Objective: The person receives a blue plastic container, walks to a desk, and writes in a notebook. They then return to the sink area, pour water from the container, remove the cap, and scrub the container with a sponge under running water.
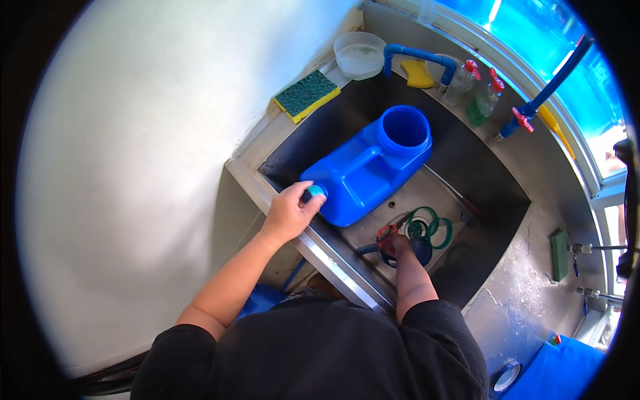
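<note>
A large blue plastic jug (pixel 353 177) lies tilted in the steel sink, its wide open mouth turned to the far right. My left hand (pixel 288 212) is closed round a small teal cap (pixel 315 193) at the jug's near-left end. Down on the sink floor, my right hand (pixel 399 247) reaches among a dark blue round piece (pixel 420 251), a red-handled item (pixel 389 230) and green rings (pixel 440 233). Its fingers are mostly hidden, so I cannot tell whether it holds any of these.
A green-and-yellow sponge (pixel 307 95) and a clear plastic tub (pixel 360 57) sit on the sink's far-left ledge. Behind are a blue pipe faucet (pixel 420 55), a yellow sponge (pixel 417 74) and red-topped bottles (pixel 485 100). A wet steel counter (pixel 517 287) extends right.
</note>
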{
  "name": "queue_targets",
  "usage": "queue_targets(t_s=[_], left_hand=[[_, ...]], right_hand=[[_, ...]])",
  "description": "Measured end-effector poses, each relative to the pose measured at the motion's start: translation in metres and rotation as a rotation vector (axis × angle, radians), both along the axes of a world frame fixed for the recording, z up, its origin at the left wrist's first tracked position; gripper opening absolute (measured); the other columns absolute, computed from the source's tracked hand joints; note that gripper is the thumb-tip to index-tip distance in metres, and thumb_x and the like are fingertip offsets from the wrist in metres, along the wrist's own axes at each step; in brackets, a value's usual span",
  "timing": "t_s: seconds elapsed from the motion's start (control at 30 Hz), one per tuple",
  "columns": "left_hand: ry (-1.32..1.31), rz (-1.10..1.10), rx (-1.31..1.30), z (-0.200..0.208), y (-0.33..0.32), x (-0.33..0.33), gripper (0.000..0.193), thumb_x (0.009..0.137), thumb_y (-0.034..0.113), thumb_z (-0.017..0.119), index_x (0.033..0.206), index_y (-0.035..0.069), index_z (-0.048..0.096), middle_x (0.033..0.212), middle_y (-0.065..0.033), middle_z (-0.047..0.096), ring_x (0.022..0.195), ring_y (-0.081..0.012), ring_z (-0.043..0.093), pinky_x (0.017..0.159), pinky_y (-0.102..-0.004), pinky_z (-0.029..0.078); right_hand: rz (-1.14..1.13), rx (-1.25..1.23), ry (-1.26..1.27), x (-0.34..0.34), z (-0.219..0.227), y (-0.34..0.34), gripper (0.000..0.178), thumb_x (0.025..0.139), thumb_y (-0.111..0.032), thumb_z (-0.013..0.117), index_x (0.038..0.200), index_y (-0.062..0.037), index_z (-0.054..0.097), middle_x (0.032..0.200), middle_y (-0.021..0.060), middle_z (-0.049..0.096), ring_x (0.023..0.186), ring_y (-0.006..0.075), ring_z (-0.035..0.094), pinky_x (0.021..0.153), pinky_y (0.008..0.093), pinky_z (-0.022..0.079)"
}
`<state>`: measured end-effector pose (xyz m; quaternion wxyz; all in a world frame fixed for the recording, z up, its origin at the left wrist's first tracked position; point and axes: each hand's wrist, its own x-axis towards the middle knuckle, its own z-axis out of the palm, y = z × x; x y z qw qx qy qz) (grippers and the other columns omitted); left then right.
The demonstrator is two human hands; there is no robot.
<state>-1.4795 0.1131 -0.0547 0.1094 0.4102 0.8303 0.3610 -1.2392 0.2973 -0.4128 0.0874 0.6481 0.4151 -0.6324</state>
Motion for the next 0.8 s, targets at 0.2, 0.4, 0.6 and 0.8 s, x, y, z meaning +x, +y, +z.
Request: queue_targets(t_s=[0.2,0.4,0.6,0.8], left_hand=[[-0.983,0.260,0.142,0.031,-0.009,-0.026,0.040,0.097,0.045,0.056,0.098,0.005,0.061,0.075,-0.0052,0.063,0.062,-0.0113,0.062,0.058,-0.0243,0.054],[-1.392,-0.007,0.338,0.042,-0.001,-0.041,0.047,0.103,0.051,0.037,0.108,0.010,0.059,0.064,0.0024,0.043,0.053,-0.0082,0.039,0.051,-0.0235,0.035],[-1.539,0.010,0.344,0.031,0.051,-0.022,0.065,0.096,0.069,0.032,0.098,0.011,0.061,0.070,-0.0010,0.055,0.059,-0.0120,0.054,0.059,-0.0258,0.049],[-1.463,-0.191,0.415,0.039,0.087,0.005,0.061,0.098,0.060,0.040,0.127,0.010,0.060,0.081,-0.0024,0.059,0.066,-0.0078,0.055,0.061,-0.0224,0.050]], right_hand=[[-0.294,-0.369,0.216,0.012,0.053,0.037,0.027,0.096,-0.036,0.052,0.100,-0.0131,0.065,0.090,0.0090,0.070,0.054,0.0180,0.060,0.043,0.0277,0.043],[-0.140,-0.111,0.267,0.011,0.197,0.037,0.015,0.095,-0.022,0.060,0.101,-0.0082,0.058,0.078,0.0034,0.066,0.060,0.0114,0.061,0.047,0.0211,0.042],[0.026,0.379,0.687,0.020,0.358,-0.027,0.035,0.093,-0.041,0.065,0.098,-0.0068,0.058,0.070,-0.0002,0.059,0.059,0.0062,0.056,0.050,0.0194,0.042],[0.257,0.243,0.845,0.004,0.411,-0.072,0.048,0.094,-0.049,0.059,0.102,-0.0021,0.057,0.068,0.0017,0.057,0.055,0.0073,0.053,0.053,0.0205,0.044]])
